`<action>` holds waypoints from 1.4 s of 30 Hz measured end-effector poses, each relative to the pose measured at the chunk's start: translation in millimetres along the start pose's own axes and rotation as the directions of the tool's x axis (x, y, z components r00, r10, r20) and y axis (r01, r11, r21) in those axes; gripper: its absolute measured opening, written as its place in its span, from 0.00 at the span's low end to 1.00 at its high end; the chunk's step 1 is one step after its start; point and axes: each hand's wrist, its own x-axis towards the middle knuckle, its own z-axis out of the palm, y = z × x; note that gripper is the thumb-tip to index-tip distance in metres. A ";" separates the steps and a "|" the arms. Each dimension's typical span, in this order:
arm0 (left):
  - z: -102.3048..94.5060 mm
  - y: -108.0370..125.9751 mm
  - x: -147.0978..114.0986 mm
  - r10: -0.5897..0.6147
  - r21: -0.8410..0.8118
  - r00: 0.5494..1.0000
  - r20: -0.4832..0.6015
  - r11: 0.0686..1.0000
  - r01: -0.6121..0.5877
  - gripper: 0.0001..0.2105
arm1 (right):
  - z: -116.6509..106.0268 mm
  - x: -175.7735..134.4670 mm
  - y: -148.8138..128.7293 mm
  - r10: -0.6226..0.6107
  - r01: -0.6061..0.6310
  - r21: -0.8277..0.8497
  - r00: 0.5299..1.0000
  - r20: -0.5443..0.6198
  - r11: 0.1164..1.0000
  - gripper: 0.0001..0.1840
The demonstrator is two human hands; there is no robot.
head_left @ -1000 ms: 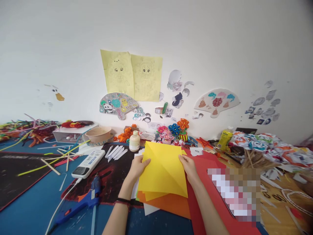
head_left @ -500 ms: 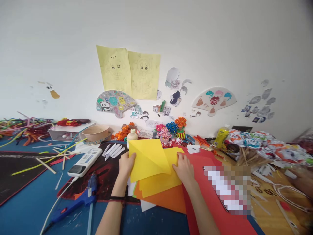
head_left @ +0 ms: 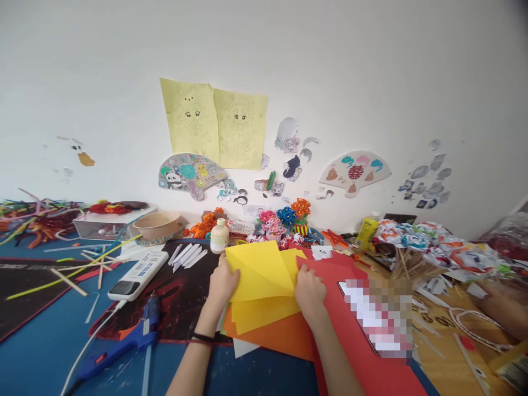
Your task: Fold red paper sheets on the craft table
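My left hand (head_left: 223, 281) pinches the left edge of a yellow sheet of paper (head_left: 258, 272), thumb on top. The sheet is raised at a slant over a second yellow sheet (head_left: 264, 314). My right hand (head_left: 310, 292) is closed at the right side, its thumb side against the lower right corner of the top yellow sheet. Exactly how those fingers grip it is partly hidden. Beneath lie orange paper (head_left: 284, 335) and a bit of white paper (head_left: 244, 347). Red paper (head_left: 367, 363) spreads to the right, its edge close to my right hand.
A cream bottle (head_left: 219, 237) stands behind the yellow paper. To the left are white paper strips (head_left: 187, 256), a white power strip (head_left: 138, 275) with a cable and a blue glue gun (head_left: 124, 346). A pixelated object (head_left: 379, 319) lies on the red paper. Another person's hand (head_left: 505, 308) is at far right.
The top yellow sheet and my left hand have shifted slightly right. My right hand has moved a little lower and its fingers are more curled. The view has shifted slightly.
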 end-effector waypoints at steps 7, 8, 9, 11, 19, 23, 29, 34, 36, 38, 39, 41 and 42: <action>25.8 22.2 -31.4 0.526 0.410 0.829 0.190 0.725 -0.553 0.23 | -29.7 10.5 28.4 0.051 -0.048 0.062 0.998 -0.046 0.997 0.16; 32.6 23.2 -35.0 0.540 0.378 0.800 0.263 0.706 -0.600 0.22 | -32.3 11.4 31.0 0.067 -0.063 0.085 0.996 -0.052 0.994 0.16; 39.6 24.2 -38.6 0.545 0.347 0.776 0.317 0.695 -0.630 0.22 | -34.1 11.9 32.8 0.080 -0.074 0.107 0.995 -0.059 0.991 0.16; 51.7 26.4 -46.0 0.549 0.295 0.748 0.372 0.694 -0.656 0.23 | -36.0 12.3 34.4 0.097 -0.087 0.139 0.993 -0.067 0.987 0.16; 59.6 38.3 -63.8 0.565 0.184 0.676 0.473 0.688 -0.703 0.30 | -36.6 16.6 45.5 0.153 -0.130 0.219 0.984 -0.091 0.967 0.19; 55.2 48.3 -67.5 0.553 0.273 0.693 0.462 0.655 -0.705 0.28 | -36.1 20.1 52.3 0.172 -0.141 0.266 0.980 -0.099 0.954 0.19; 44.7 59.9 -69.7 0.534 0.373 0.683 0.499 0.579 -0.725 0.11 | -29.6 29.0 69.6 0.240 -0.156 0.406 0.957 -0.165 0.901 0.20; 23.1 59.6 -59.1 0.495 0.432 0.754 0.431 0.621 -0.654 0.13 | -22.2 36.9 85.9 0.264 -0.123 0.496 0.938 -0.226 0.860 0.18; 14.9 61.2 -55.4 0.482 0.467 0.799 0.360 0.648 -0.601 0.13 | -22.2 37.9 87.3 0.275 -0.139 0.515 0.941 -0.198 0.846 0.19; 10.0 63.6 -54.4 0.491 0.472 0.807 0.329 0.654 -0.591 0.12 | -24.1 38.1 86.8 0.295 -0.177 0.521 0.943 -0.151 0.835 0.20; 9.2 64.9 -55.0 0.509 0.459 0.791 0.341 0.644 -0.612 0.12 | -25.3 38.1 86.5 0.307 -0.198 0.529 0.943 -0.126 0.826 0.21; 10.3 67.3 -58.4 0.552 0.402 0.721 0.419 0.600 -0.692 0.12 | -27.6 38.4 87.1 0.329 -0.229 0.556 0.941 -0.084 0.799 0.21; 11.6 68.3 -60.8 0.565 0.368 0.676 0.473 0.571 -0.734 0.13 | -28.5 38.7 88.2 0.339 -0.240 0.574 0.938 -0.070 0.783 0.22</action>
